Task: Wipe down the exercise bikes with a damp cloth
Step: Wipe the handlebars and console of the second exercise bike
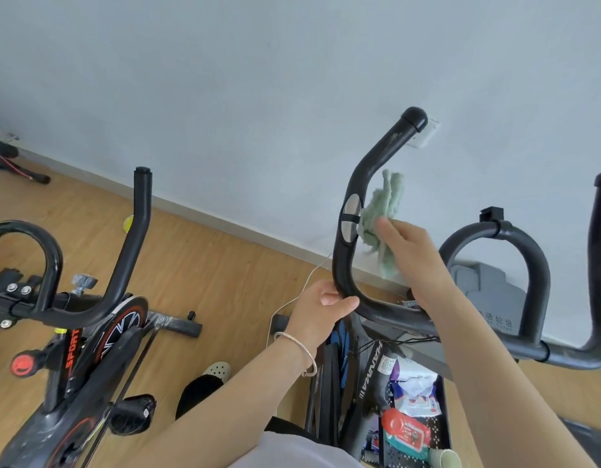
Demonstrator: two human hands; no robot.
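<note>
Nearest, at the bottom edge, a black perforated tray (442,430) holds a wipes pack (405,430) with a red lid; its label is too small to read. Just above it, a black frame tube of the bike (371,383) carries "HANMA" in white capitals. The left hand (321,310), with a thin silver bracelet (297,349) on its wrist, grips the lower bend of the handlebar (341,271), fingers curled behind the tube and thumb closed across its front. The handlebar is a matte black tube that rises, kinks right and ends in a rounded cap. It is scuffed pale near the top and bears two oval silver plates (351,217) split by a black band. The right hand (407,251) clutches a pale green, nubby cloth (381,224), bunched in its curled fingers. The cloth touches the right side of the tube just beside the plates, with a fold sticking up and a tail hanging down. Behind the right arm stands a grey bin (488,298) with white Chinese characters, partly hidden. To the left on the wooden floor (224,265), a second bike (99,332) shows "SPORT" in red down its frame, next to a red-ringed flywheel. Farthest, a white socket (429,135) sits on the wall (258,79) behind the handlebar cap.
</note>
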